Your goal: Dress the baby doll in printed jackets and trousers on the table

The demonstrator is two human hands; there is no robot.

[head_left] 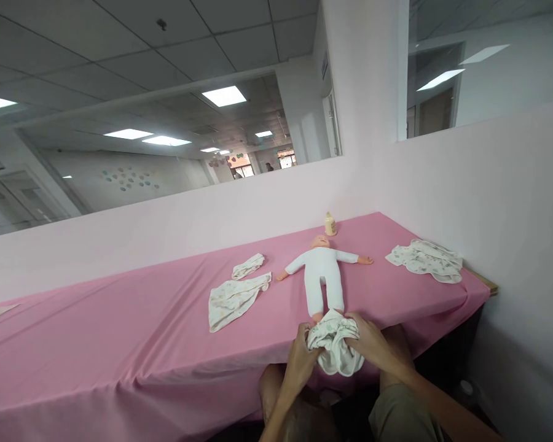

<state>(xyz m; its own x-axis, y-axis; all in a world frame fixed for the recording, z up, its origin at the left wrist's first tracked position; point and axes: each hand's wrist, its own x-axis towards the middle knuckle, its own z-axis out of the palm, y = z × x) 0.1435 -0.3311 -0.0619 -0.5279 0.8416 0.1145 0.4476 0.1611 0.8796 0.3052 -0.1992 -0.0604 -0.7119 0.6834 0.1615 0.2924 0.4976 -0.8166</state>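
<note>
Between my two hands is a bunched piece of white printed baby clothing (336, 347), held at the table's front edge. My left hand (301, 353) grips its left side, and my right hand (366, 341) grips its right side, with some fingers tucked into the folds. Just beyond it a baby doll (323, 273) in a white body suit lies on its back, arms spread and feet toward me. The cloth partly covers the doll's feet. Which garment this is, I cannot tell from the folds.
A pink cloth covers the table (166, 319). Left of the doll lie a printed garment (237, 299) and a smaller folded cloth (247, 266). More printed clothing (426, 259) lies at the right. A yellowish bottle (330, 224) stands behind the doll's head, near the wall.
</note>
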